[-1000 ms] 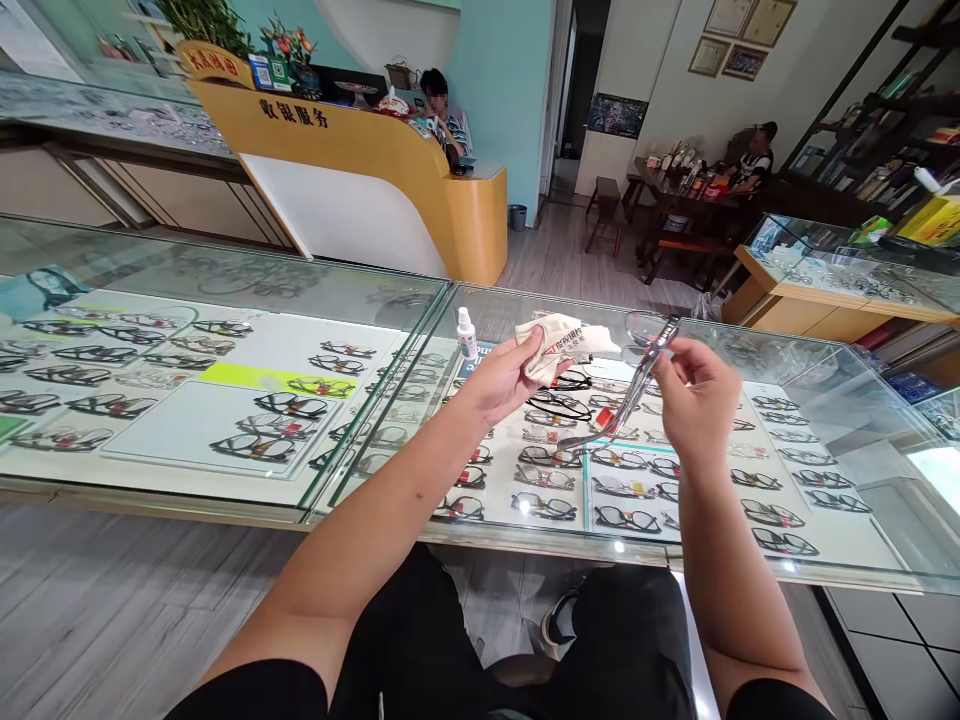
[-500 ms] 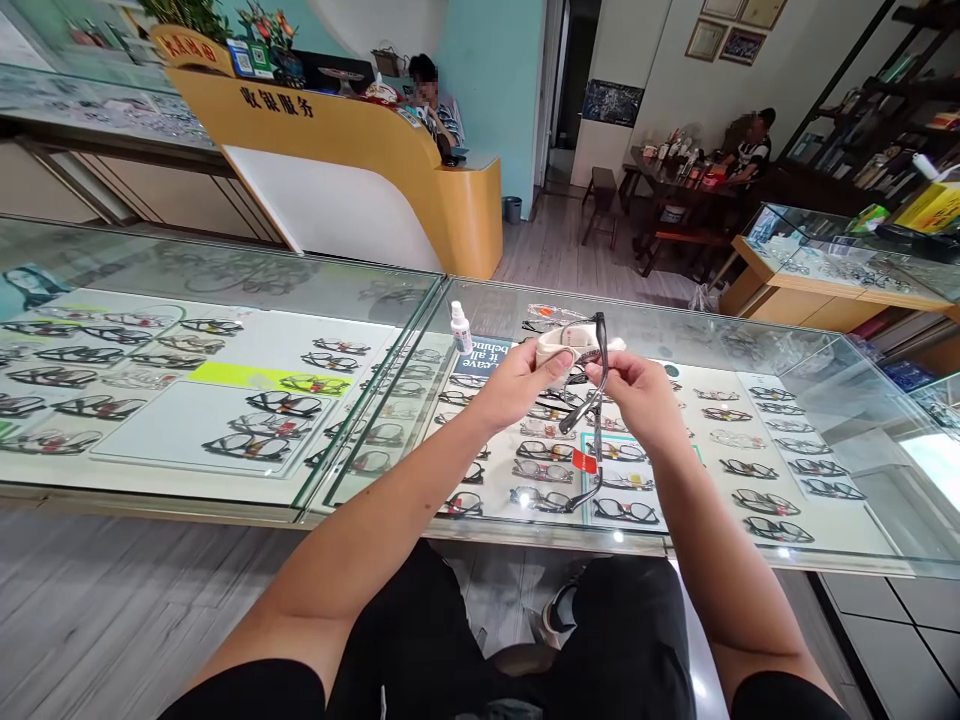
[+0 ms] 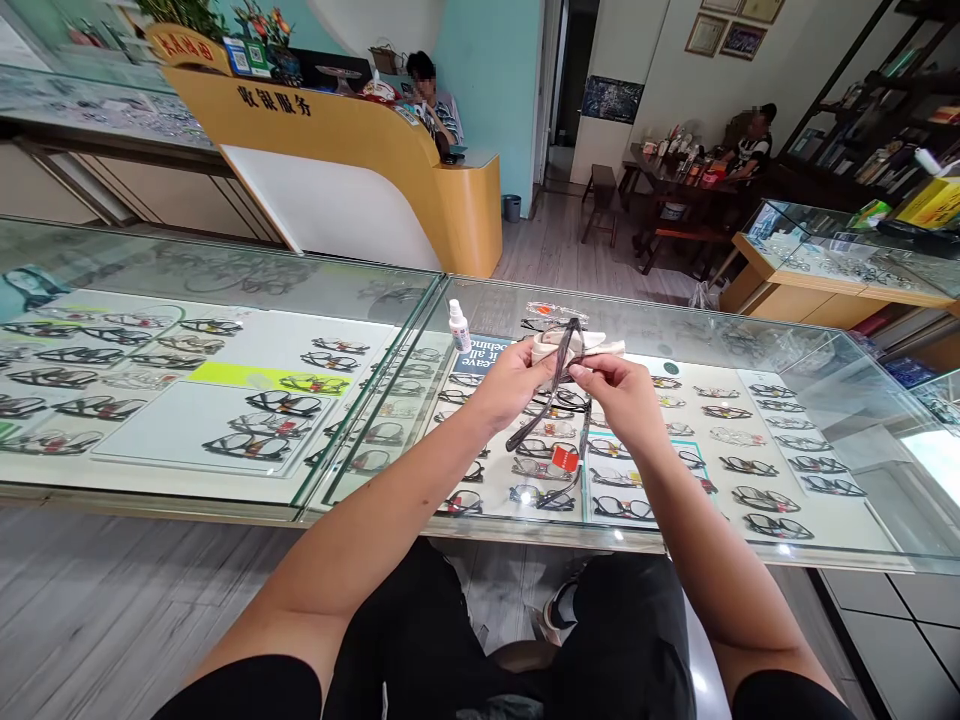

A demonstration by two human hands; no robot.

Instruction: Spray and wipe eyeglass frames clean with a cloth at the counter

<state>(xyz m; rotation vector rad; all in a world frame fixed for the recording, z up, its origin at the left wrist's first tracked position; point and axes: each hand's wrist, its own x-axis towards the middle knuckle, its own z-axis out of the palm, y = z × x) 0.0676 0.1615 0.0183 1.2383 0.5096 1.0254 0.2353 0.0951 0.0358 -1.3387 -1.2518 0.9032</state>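
Above the glass counter I hold a pair of dark-framed eyeglasses [image 3: 559, 375], its temples unfolded and pointing down toward me. A red tag [image 3: 565, 459] hangs on one temple. My left hand [image 3: 514, 385] is closed on a cream-white cloth [image 3: 601, 345] wrapped about one side of the frame. My right hand [image 3: 621, 398] pinches the eyeglasses near the middle, and the cloth's loose end lies behind its fingers. The lens inside the cloth is hidden. A small white spray bottle [image 3: 460, 327] stands upright on the glass, left of my hands.
The glass showcase [image 3: 375, 548] under my hands displays many rows of eyeglasses. Beyond it stands a yellow cashier counter [image 3: 469, 220] with a person [image 3: 442, 115] behind. Another person [image 3: 756, 150] sits at a dark table at the back right. A smaller showcase [image 3: 832, 285] stands at the right.
The eyeglasses have turned and shifted left, their temples now slanting further to the left. My right hand has moved slightly left, closer to my left hand. The spray bottle stays put.
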